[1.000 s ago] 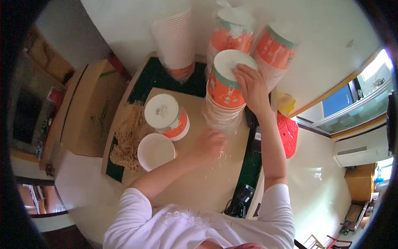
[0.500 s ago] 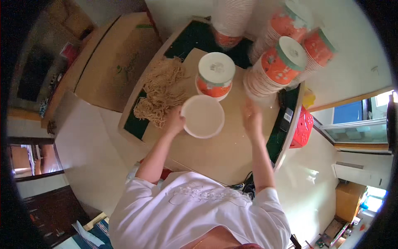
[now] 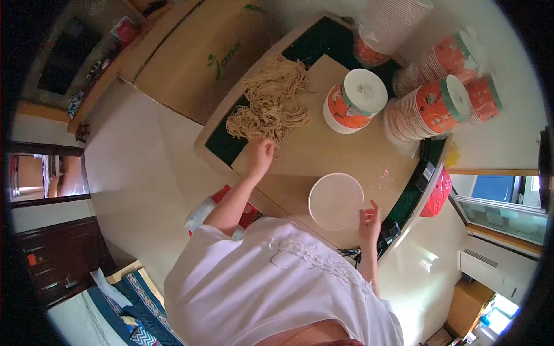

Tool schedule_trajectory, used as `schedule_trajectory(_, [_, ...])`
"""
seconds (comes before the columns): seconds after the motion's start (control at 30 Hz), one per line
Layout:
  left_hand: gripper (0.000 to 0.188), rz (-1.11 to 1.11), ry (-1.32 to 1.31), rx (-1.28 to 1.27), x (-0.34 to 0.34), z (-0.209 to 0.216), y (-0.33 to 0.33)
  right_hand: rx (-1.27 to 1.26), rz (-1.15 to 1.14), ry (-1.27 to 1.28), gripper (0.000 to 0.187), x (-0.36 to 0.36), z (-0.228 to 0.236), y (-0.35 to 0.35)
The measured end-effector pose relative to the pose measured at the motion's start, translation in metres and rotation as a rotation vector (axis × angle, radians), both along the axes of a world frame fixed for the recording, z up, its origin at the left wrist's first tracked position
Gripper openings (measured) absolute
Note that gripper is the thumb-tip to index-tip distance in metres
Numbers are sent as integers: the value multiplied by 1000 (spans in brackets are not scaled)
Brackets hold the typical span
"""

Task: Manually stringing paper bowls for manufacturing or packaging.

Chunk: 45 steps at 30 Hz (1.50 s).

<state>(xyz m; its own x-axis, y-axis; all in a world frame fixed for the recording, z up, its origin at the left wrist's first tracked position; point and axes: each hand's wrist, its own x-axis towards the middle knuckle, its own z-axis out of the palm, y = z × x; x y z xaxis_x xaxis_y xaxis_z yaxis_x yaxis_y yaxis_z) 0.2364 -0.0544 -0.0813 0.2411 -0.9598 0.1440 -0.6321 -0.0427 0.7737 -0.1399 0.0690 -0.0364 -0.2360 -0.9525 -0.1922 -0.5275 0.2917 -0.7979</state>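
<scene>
My left hand (image 3: 261, 155), fingers curled, is at the near end of a loose tangle of tan strands (image 3: 272, 101); I cannot tell whether it grips any. The tangle lies along the left edge of a green-topped desk (image 3: 319, 41), close to the near left corner. My right hand (image 3: 369, 221) is released, its fingers parted and slightly bent, just beside a round white tub (image 3: 336, 200). This tub stands mouth up on a brown board (image 3: 300, 164), close to the desk's near edge and towards the right. Farther back, an orange-and-white tub (image 3: 366, 92) is upside down. Tall stacks of wrapped tubs (image 3: 426, 109) stand towards the far edge and far right corner. Pinkish crumbs (image 3: 385, 172) dot the board towards the right edge. Beyond the desk's left edge is a large cardboard box (image 3: 190, 69).
</scene>
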Motion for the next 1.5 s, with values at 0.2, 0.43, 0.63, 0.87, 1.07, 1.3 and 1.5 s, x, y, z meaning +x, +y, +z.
schedule_trajectory(0.2, [9, 116, -729, 42, 3, 4, -61, -118, -14, 33, 37, -12, 52, -7])
schedule_trajectory(0.43, [15, 29, -117, 304, 5, 23, -60, -180, -13, -62, 28, 19, 51, -3])
schedule_trajectory(0.63, [6, -2, 720, -139, -8, 106, -36, -226, -104, -310, 17, 35, 49, 15])
schedule_trajectory(0.87, [5, -216, 680, -284, -67, 214, 39, -422, 289, -517, 23, 96, 113, -22])
schedule_trajectory(1.07, [9, -337, 187, -368, -91, 236, 49, -593, 545, -819, 58, 159, 166, -70])
schedule_trajectory(1.3, [8, -225, 949, -198, -93, 238, 82, -263, 389, -819, 31, 150, 178, -14])
schedule_trajectory(1.5, [5, -449, 1021, 206, -124, 194, 112, -106, 337, -736, 10, 91, 142, 22])
